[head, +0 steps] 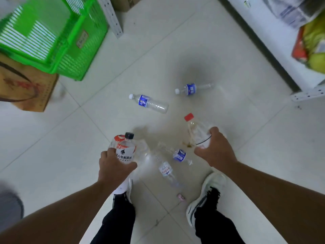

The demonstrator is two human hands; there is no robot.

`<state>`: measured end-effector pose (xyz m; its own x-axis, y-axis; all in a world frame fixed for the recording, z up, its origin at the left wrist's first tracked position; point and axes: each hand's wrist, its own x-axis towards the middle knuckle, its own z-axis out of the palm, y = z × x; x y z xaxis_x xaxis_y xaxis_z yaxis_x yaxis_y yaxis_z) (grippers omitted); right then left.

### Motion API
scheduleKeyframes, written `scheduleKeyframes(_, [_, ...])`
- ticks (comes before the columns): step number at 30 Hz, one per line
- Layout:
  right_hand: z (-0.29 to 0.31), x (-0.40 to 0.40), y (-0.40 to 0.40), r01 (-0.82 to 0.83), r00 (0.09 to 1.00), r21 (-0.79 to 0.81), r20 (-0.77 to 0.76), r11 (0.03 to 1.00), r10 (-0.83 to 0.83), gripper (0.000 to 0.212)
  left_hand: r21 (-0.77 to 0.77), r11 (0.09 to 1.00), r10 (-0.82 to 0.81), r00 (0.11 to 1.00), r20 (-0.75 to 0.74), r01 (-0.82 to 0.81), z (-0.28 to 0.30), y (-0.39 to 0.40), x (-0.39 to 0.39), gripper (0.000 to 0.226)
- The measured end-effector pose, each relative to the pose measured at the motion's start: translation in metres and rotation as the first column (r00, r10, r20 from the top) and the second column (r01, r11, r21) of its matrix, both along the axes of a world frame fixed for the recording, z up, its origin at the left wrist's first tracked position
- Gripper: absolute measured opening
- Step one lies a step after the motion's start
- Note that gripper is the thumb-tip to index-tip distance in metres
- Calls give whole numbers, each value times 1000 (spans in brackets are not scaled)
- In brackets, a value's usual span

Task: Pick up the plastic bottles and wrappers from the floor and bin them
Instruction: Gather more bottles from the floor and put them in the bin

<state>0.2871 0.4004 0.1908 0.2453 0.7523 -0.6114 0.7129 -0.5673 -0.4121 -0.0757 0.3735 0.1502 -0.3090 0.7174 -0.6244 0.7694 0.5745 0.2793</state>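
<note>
My left hand (113, 167) grips a clear bottle with a black cap and white label (125, 149), with a red-labelled bottle (117, 139) pressed behind it. My right hand (213, 148) holds a clear bottle with a red cap (194, 129). On the white tile floor lie two blue-labelled bottles with white caps, one in the middle (149, 103) and one farther right (193, 88). Between my hands lie a crushed blue-labelled bottle (179, 154) and a clear white-labelled bottle (166, 170). A small pink wrapper (181, 197) lies between my shoes.
Green plastic baskets (58, 43) sit stacked at upper left on a brown cardboard box (22, 92). A white shelf unit (281, 50) with packaged goods runs along the right. A brownish spill (188, 145) marks the floor near my right hand. A dark round object (9, 205) sits at the left edge.
</note>
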Motion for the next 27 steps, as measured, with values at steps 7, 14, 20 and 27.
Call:
scheduleKeyframes(7, [162,-40,-41,51,998,-14,34,999,-51,74,32,993,-117,993,10,117,151,13,-37,97])
scheduleKeyframes(14, [263,-104,-52,233,972,6,-21,972,-233,76,26,1000,-2,1000,12,2,277,15,-68,107])
scheduleKeyframes(20, [334,-124,-54,129,989,14,-69,992,-128,78,21,995,100,994,33,-100,355,6,-73,109])
scheduleKeyframes(27, [437,-131,-91,-5,985,112,-170,994,24,85,86,948,296,950,102,-305,459,-60,-64,106])
